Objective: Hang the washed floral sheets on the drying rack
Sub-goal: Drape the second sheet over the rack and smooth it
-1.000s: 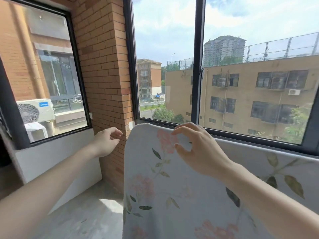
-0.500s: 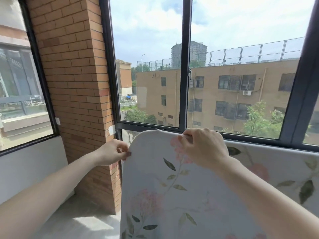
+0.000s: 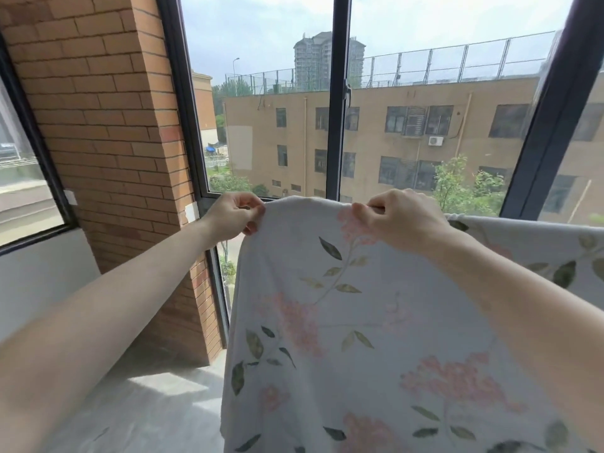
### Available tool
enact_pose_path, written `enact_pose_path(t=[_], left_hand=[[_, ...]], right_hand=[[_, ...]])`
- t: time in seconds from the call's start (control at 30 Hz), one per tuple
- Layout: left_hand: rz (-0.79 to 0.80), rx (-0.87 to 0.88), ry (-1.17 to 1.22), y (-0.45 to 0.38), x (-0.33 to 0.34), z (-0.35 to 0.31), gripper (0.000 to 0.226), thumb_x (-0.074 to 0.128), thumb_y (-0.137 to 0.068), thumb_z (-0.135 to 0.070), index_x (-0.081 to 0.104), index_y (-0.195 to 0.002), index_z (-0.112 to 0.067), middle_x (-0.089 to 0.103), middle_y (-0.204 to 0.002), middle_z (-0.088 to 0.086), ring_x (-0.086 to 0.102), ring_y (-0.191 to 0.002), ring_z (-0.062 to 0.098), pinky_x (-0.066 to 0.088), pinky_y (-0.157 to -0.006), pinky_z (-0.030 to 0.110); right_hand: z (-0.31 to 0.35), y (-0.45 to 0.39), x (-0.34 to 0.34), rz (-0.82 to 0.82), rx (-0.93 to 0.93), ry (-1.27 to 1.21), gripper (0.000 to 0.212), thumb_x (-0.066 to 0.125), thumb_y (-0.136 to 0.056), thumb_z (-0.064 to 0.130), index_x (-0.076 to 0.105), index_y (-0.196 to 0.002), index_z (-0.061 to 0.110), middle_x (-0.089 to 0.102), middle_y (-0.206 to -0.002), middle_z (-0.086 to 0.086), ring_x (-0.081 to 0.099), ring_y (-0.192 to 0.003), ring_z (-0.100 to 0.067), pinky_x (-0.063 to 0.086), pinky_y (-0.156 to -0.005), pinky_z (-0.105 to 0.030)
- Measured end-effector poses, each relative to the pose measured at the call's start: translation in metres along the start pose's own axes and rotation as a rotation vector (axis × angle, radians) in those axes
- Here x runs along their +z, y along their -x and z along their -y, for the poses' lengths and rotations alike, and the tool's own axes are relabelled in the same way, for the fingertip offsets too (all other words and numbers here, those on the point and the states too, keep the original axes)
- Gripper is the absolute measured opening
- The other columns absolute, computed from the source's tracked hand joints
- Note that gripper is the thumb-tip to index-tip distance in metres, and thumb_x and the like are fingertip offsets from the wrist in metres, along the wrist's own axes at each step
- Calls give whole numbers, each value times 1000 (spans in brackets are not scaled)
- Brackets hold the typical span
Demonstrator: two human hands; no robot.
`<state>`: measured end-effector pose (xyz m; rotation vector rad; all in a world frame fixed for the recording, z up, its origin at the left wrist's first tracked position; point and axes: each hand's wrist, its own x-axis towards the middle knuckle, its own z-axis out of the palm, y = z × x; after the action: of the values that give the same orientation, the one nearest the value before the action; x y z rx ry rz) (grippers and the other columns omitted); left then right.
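While the left hand (image 3: 233,214) pinches the floral sheet (image 3: 343,322) at its top left corner and the right hand (image 3: 402,220) curls over its top edge at mid-frame, uneven pulling could probably slide the cloth off its hidden support onto the floor (image 3: 147,416).
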<state>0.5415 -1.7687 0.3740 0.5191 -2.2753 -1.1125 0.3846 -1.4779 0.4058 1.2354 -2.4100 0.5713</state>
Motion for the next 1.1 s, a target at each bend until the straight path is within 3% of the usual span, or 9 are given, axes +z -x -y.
enact_pose_path(t=[0.13, 0.23, 0.37, 0.5, 0.63, 0.77, 0.87, 0.97, 1.1], left_hand=[[162, -103, 18, -13, 10, -1, 14, 61, -98, -4, 74, -96, -9, 69, -88, 12, 63, -82, 26, 57, -74, 36], [313, -184, -61, -14, 1, -6, 15, 60, -98, -2, 72, -107, -1, 75, -101, 17, 70, -91, 27, 59, -90, 41], [215, -59, -107, 0, 4, -20, 19, 54, -107, -16, 70, -112, -7, 71, -100, 9, 66, -89, 19, 57, -78, 30], [177, 27, -8, 6, 12, -34, 25, 45, -109, -13, 70, -108, -10, 64, -88, 1, 57, -80, 12, 46, -74, 25], [358, -151, 11, 6, -4, -9, 20, 54, -105, -9, 71, -116, -10, 75, -106, 9, 70, -100, 29, 56, -86, 36], [636, -251, -141, 11, -13, 11, 36, 65, -98, -1, 74, -124, -24, 76, -119, -3, 70, -113, 15, 56, -95, 34], [584, -167, -384, 9, -14, 15, 24, 69, -98, -13, 80, -111, -29, 77, -110, -1, 70, -102, 18, 60, -92, 34], [485, -37, -636, 8, -16, 9, 16, 67, -99, -26, 81, -95, -31, 73, -94, -6, 64, -84, 12, 53, -75, 26], [323, -6, -554, 4, -17, 4, 16, 62, -102, -22, 75, -93, -21, 74, -95, -1, 70, -90, 14, 54, -73, 25]], right_hand=[[5, -2, -4, 43, 13, 41, 67, 36, -103, 65, 57, -53, 24, 59, -57, 3, 55, -58, -19, 32, -56, -31], [7, -1, -5, 66, 17, 86, 69, 30, -103, 68, 66, -62, 26, 62, -62, 1, 55, -62, -18, 32, -60, -32], [8, 3, 5, 13, -2, 126, 75, 24, -102, 70, 68, -64, 23, 64, -63, -1, 59, -64, -21, 41, -66, -35], [9, 4, 8, -16, -8, 142, 77, 24, -102, 70, 68, -63, 20, 64, -62, -3, 60, -63, -22, 39, -64, -34], [10, 10, 9, 7, -20, 148, 77, 24, -102, 70, 72, -69, 20, 65, -63, -2, 60, -63, -22, 38, -63, -34], [6, 15, 5, 6, -18, 142, 74, 26, -102, 69, 63, -60, 22, 63, -64, -2, 58, -63, -20, 36, -62, -34], [6, 18, 2, 15, -21, 128, 73, 27, -102, 69, 54, -54, 23, 62, -62, -2, 58, -62, -21, 38, -65, -35], [9, 19, 1, 25, -15, 138, 71, 26, -102, 70, 52, -55, 24, 61, -62, 1, 57, -62, -20, 38, -65, -35], [10, 18, 0, 24, -5, 130, 72, 28, -102, 69, 56, -56, 20, 61, -60, 0, 58, -61, -20, 33, -59, -33]])
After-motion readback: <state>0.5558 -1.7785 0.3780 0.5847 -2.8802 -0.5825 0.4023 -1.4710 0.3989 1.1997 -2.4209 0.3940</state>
